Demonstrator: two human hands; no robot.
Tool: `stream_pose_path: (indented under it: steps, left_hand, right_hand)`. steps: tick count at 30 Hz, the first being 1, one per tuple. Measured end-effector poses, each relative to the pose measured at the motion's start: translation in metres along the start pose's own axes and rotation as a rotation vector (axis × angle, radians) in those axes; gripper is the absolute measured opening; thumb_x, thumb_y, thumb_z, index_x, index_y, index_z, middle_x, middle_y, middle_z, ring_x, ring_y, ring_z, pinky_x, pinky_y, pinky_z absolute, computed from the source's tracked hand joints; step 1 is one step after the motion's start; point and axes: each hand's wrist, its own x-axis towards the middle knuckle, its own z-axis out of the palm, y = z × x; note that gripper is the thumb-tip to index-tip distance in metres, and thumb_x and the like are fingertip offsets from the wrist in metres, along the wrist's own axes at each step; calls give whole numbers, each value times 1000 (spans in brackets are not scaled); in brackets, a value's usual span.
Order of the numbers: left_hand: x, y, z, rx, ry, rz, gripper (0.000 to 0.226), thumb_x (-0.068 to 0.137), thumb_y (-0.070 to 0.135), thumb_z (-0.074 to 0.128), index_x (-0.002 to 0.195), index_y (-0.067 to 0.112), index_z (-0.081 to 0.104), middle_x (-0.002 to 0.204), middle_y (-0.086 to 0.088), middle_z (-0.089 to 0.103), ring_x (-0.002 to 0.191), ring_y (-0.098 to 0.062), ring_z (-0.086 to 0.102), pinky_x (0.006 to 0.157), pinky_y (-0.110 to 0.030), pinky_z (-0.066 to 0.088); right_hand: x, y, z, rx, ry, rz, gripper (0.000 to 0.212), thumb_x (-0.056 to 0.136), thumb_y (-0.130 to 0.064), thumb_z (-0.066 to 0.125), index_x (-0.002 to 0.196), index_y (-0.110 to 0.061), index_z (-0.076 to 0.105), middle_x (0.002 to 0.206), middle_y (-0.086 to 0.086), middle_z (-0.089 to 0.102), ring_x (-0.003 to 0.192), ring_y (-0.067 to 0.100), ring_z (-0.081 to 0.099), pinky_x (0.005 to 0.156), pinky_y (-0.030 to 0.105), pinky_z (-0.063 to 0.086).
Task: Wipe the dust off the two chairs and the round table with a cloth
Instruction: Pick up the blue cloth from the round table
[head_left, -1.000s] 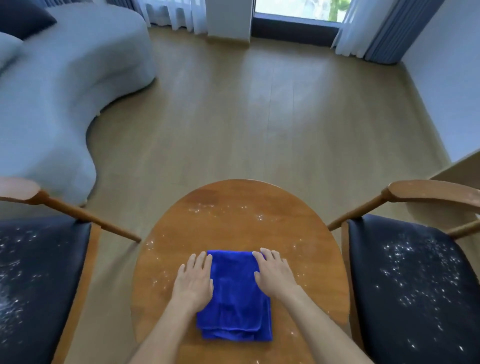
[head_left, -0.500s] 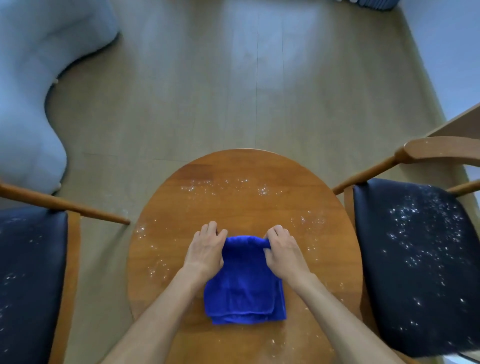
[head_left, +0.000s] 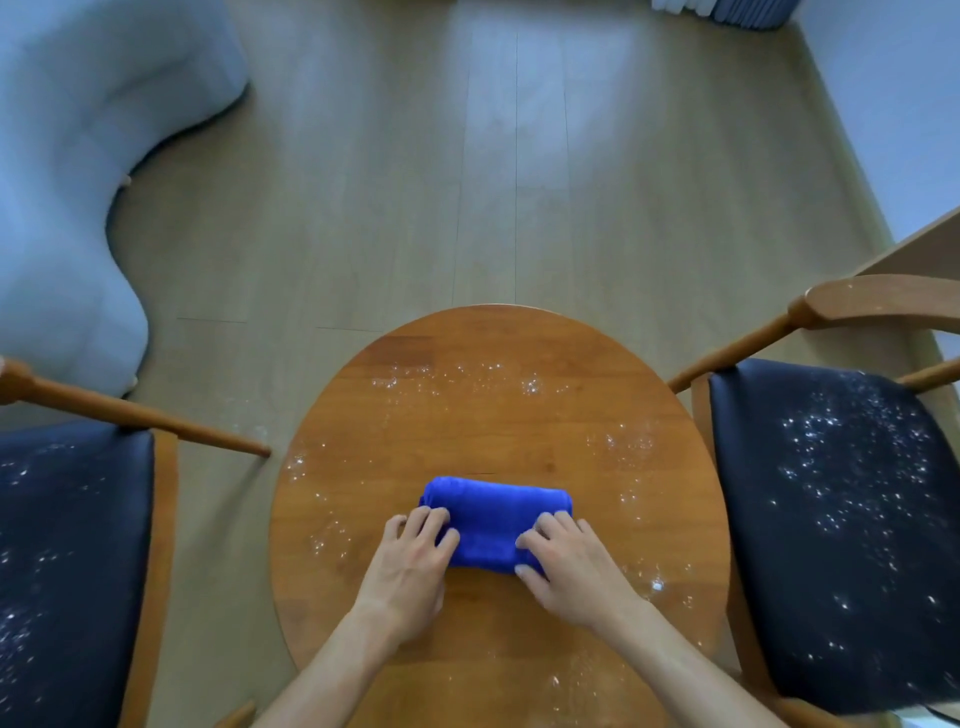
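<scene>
Cloth (head_left: 496, 522): blue, lower centre of frame on the round table (head_left: 519, 415), now folded from a long pad into a short thick bundle. Left hand (head_left: 410, 566) and right hand (head_left: 569, 569) grip its near edge with curled fingers. White dust remains on the table and both chairs; wiping not begun.

Round table (head_left: 498, 405): far half bare except dust, open to reach. Folded cloth (head_left: 496, 519) and 2 hands occupy near-centre. Left chair (head_left: 72, 561) armrest tip near table's left rim; right chair (head_left: 841, 519) close beside right rim. Floor (head_left: 519, 182) beyond open.
</scene>
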Motion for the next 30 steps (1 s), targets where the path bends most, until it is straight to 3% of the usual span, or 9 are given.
stream_pose_path:
  steps: [2, 4, 6, 13, 18, 22, 24, 28, 30]
  left_hand:
    - [2, 2, -2, -30, 35, -13, 44, 42, 15, 79, 84, 17, 66, 102, -6, 64, 95, -25, 60, 73, -35, 52]
    - [1, 1, -1, -74, 65, -18, 45, 43, 11, 79, 86, 16, 67, 102, -6, 64, 96, -24, 62, 72, -34, 54]
    - [-1, -2, 0, -142, 116, -41, 45, 48, 5, 77, 91, 14, 67, 105, -5, 63, 100, -24, 62, 74, -33, 55]
    - [-9, -15, -10, -248, 147, -373, 43, 61, -1, 74, 103, 10, 66, 110, -6, 59, 97, -25, 60, 69, -35, 53]
    - [-13, -16, -8, -285, 120, -444, 39, 66, -2, 73, 103, 8, 65, 109, -7, 59, 93, -26, 61, 71, -38, 54]
    - [-19, -11, -4, -333, 109, -480, 36, 74, -1, 67, 108, 9, 62, 113, -6, 56, 99, -26, 57, 79, -39, 52]
    - [-23, -6, -6, -368, 100, -514, 34, 78, 1, 64, 111, 9, 61, 115, -6, 54, 103, -25, 54, 84, -39, 48]
    - [-23, 4, -22, -455, 75, -596, 34, 85, 8, 58, 119, 13, 56, 122, -3, 49, 113, -21, 46, 94, -36, 42]
    - [-21, 8, -30, -472, 57, -607, 35, 88, 12, 56, 123, 15, 53, 126, -3, 48, 117, -19, 43, 98, -34, 40]
  right_hand:
    - [12, -1, -1, 5, 80, -66, 22, 80, -30, 54, 99, -22, 63, 104, -1, 59, 96, 23, 58, 77, 33, 51]
    - [24, 2, 5, -54, 37, -168, 43, 76, -30, 64, 118, -26, 58, 131, 5, 55, 120, 28, 51, 96, 40, 46]
    - [31, 1, 12, -74, -47, -196, 55, 72, -35, 68, 125, -30, 56, 141, 8, 51, 125, 30, 50, 99, 43, 45]
    - [23, -43, 37, -134, -13, 236, 55, 66, -43, 74, 115, -20, 66, 123, 18, 60, 92, 35, 60, 65, 40, 49]
    - [36, -66, 33, -64, -9, 515, 78, 43, -50, 86, 111, -19, 61, 113, 22, 59, 87, 37, 59, 60, 44, 49]
    - [53, -72, 30, 54, 100, 625, 109, 25, -41, 90, 125, -14, 56, 94, 16, 58, 75, 28, 56, 58, 40, 50]
    - [54, -77, 25, 124, 124, 699, 107, 21, -38, 89, 119, -9, 56, 85, 10, 55, 70, 25, 54, 57, 37, 48]
    - [45, -82, 11, 301, 69, 758, 55, 72, -23, 62, 122, -18, 39, 126, 7, 37, 116, 28, 41, 93, 39, 36]
    - [39, -79, 13, 336, 33, 739, 51, 82, -12, 49, 130, -21, 35, 133, 4, 36, 122, 26, 39, 98, 38, 33]
